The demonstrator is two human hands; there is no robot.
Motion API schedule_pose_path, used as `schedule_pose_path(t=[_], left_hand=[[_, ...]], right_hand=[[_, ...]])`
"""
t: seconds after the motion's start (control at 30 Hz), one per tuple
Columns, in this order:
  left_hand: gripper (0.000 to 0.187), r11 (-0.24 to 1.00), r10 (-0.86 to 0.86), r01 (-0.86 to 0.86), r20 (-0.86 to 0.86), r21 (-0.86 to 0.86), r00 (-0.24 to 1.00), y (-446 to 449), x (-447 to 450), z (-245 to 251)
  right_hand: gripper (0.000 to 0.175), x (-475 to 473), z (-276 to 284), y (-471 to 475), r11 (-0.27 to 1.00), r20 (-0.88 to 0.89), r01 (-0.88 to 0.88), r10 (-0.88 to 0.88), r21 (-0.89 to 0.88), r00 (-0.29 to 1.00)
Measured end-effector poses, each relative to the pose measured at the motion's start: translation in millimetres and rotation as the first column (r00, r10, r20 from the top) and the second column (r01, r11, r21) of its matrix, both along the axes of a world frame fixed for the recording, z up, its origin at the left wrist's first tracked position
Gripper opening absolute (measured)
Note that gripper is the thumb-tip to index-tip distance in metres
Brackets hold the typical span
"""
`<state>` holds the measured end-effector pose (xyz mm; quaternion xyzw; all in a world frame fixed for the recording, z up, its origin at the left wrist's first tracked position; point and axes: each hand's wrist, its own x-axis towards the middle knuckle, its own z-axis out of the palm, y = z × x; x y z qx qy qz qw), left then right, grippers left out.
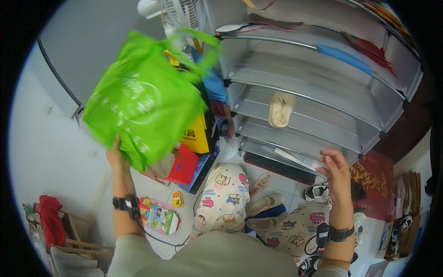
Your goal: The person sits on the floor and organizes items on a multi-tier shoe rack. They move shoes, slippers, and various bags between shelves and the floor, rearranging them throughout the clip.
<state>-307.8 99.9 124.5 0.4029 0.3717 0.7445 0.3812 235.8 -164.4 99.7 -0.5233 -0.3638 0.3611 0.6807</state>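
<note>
My left hand (117,155) grips the lower edge of a bright green non-woven tote bag (145,100), which is raised and blurred. Its handles (207,52) swing out toward the shoe rack. My right hand (335,169) is in the air before the rack's lower tiers, fingers apart and slightly curled, with nothing seen in it. A grey tiered shoe rack (304,72) fills the upper right. On one of its middle tiers lies a pair of cream slippers (281,109). A white strip (296,159) rests at the rack's bottom, near my right fingers.
Below the green bag are a red bag (185,166) and a yellow-and-black bag (197,135). A fan (183,14) stands behind. On the floor lie a colourful box (161,214), a yellow toy (177,199) and sneakers (316,192). Cables hang from both wrist straps.
</note>
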Motion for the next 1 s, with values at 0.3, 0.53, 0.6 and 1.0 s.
schedule_pose_path(t=[0.3,0.53,0.6,1.0], left_hand=[[0.038,0.909,0.397,-0.416,-0.351,0.024,0.848,49,-69,-77],[0.036,0.977,-0.079,0.143,0.354,-0.16,0.932,54,-39,-52],[0.037,0.982,-0.11,0.162,0.412,-0.095,0.905,53,-37,-35],[0.047,0.837,0.483,-0.456,0.019,-0.303,0.875,-111,-234,-103]], right_hand=[[0.011,23,-33,-15,0.998,-0.091,0.022,-0.027,-0.055,0.995],[0.011,29,-39,-16,0.997,-0.153,0.032,-0.042,-0.069,0.987],[0.012,27,-40,-14,0.998,-0.173,0.025,-0.033,-0.053,0.984],[0.012,24,-56,-5,0.996,-0.242,0.07,-0.081,-0.054,0.967]])
